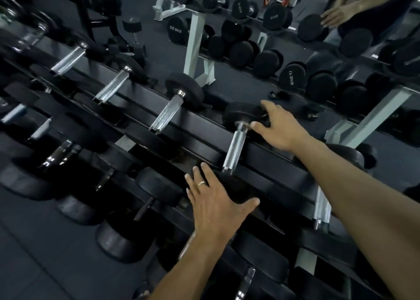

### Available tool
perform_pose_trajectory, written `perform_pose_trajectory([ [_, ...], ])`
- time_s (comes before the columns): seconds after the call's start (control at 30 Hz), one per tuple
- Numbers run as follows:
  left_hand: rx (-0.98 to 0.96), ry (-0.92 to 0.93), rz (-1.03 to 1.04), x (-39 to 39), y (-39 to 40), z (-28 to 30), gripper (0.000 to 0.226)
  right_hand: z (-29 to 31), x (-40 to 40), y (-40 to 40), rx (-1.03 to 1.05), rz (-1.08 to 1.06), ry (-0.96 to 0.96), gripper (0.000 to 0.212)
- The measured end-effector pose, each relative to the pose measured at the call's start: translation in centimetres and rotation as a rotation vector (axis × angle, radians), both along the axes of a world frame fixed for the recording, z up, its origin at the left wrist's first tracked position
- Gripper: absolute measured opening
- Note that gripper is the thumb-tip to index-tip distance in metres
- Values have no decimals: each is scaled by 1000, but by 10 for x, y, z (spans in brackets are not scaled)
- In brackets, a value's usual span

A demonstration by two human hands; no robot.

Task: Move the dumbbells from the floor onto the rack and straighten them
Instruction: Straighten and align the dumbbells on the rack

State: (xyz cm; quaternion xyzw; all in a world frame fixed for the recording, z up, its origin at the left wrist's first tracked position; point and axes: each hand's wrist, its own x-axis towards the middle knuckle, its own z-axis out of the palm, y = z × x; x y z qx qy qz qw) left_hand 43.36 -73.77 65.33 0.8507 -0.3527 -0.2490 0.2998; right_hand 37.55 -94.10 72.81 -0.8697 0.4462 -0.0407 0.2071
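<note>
Your left hand [216, 199] is nearest, laid flat with fingers spread on the near black head of a dumbbell [235, 143] on the top shelf of the rack [200, 126]. It grips nothing; it just presses. Your right hand [276, 126] reaches over to the far head, with fingers curled around its edge and the thumb by the shiny handle. Holding both ends like this looks like a way to turn the dumbbell straight, in line with its neighbours. More dumbbells sit on the lower shelves, and the mirror [295, 56] behind shows them again.
</note>
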Motion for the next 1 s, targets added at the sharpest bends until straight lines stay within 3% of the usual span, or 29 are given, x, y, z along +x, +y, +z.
perform_pose_trajectory([
  [0.33, -105, 47, 53, -1, -8, -14, 131, -2, 15, -22, 81, 82, -26, 51],
  [1.0, -96, -25, -74, 28, -5, -13, 134, -5, 9, -3, -67, -36, -31, 52],
])
